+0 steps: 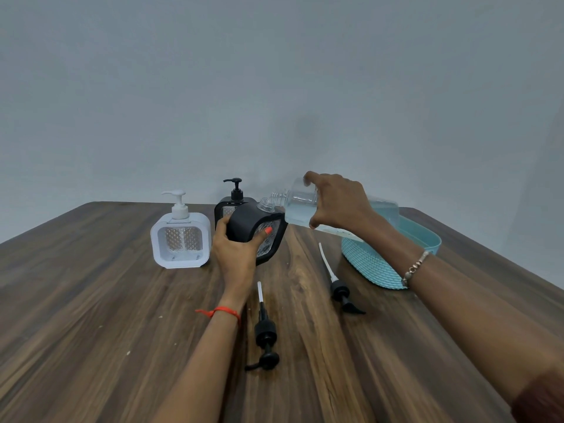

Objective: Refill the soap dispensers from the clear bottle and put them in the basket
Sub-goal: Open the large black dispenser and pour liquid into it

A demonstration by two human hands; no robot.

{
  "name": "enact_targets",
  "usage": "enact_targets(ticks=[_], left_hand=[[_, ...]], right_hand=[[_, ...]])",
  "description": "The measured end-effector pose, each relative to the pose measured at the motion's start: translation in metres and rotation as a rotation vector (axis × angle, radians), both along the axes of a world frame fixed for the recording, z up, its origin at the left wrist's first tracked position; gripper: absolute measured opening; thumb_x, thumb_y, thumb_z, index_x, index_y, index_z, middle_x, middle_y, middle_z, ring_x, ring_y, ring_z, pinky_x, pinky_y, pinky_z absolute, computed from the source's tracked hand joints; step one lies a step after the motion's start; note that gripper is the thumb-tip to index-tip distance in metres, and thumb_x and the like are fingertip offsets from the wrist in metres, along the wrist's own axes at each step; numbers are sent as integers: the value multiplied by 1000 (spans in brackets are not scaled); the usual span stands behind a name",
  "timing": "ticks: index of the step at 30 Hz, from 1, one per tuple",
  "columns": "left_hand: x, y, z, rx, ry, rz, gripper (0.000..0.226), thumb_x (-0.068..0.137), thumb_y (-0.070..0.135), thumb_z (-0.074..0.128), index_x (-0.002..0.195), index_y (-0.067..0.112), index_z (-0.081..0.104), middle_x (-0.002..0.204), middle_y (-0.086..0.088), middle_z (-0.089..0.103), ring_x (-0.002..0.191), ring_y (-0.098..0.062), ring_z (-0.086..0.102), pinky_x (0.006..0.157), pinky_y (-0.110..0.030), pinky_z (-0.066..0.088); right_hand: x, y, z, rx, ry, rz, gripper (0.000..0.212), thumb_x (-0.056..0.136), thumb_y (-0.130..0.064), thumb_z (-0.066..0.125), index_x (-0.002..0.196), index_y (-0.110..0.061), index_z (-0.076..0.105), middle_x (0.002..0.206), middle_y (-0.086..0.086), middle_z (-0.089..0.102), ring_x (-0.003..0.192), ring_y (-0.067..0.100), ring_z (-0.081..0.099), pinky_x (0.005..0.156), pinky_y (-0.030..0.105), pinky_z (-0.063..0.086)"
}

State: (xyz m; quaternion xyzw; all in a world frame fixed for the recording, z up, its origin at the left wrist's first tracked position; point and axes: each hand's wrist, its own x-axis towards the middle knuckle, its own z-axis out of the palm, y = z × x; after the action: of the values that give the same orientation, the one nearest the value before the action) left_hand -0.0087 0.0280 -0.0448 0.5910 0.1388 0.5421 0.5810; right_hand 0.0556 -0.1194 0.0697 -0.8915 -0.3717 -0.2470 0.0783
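Note:
My left hand (236, 251) grips a black soap dispenser (259, 232) with no pump, tilted to the right, its open neck up. My right hand (338, 203) holds the clear bottle (300, 206) on its side, its threaded mouth just above and beside the dispenser's neck; pale liquid lies in the bottle. A white dispenser (180, 236) with its pump on stands upright at the left. A second black dispenser (230, 203) with its pump on stands behind the held one. The teal basket (375, 264) sits at the right, partly hidden by my right forearm.
Two loose black pumps with white tubes lie on the wooden table (91, 300): one pump (265, 334) near my left wrist, the other pump (338, 285) left of the basket. A plain grey wall stands behind the table's far edge.

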Motion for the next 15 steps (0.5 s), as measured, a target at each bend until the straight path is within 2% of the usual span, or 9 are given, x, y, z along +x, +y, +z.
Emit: enact_targets(ticks=[4, 10, 15], left_hand=[[-1, 0, 1, 0, -3, -3, 57, 60, 13, 86, 110, 16, 57, 101, 3, 62, 92, -11, 60, 74, -15, 52], [-2, 0, 1, -5, -10, -7, 57, 60, 13, 86, 110, 15, 57, 100, 3, 63, 91, -11, 61, 77, -21, 53], [-3, 0, 2, -7, -16, -19, 55, 60, 13, 86, 105, 21, 56, 93, 11, 60, 86, -2, 59, 67, -6, 49]], right_hand=[[-1, 0, 0, 0, 1, -2, 72, 59, -24, 79, 123, -18, 45, 101, 5, 63, 88, 25, 58, 63, 27, 34], [-1, 1, 2, -3, -3, -6, 73, 59, -24, 79, 123, -18, 45, 103, 5, 63, 90, 25, 58, 64, 28, 35], [-2, 2, 3, -6, -6, -5, 73, 59, -24, 79, 123, -19, 45, 104, 5, 63, 91, 25, 58, 65, 28, 36]])
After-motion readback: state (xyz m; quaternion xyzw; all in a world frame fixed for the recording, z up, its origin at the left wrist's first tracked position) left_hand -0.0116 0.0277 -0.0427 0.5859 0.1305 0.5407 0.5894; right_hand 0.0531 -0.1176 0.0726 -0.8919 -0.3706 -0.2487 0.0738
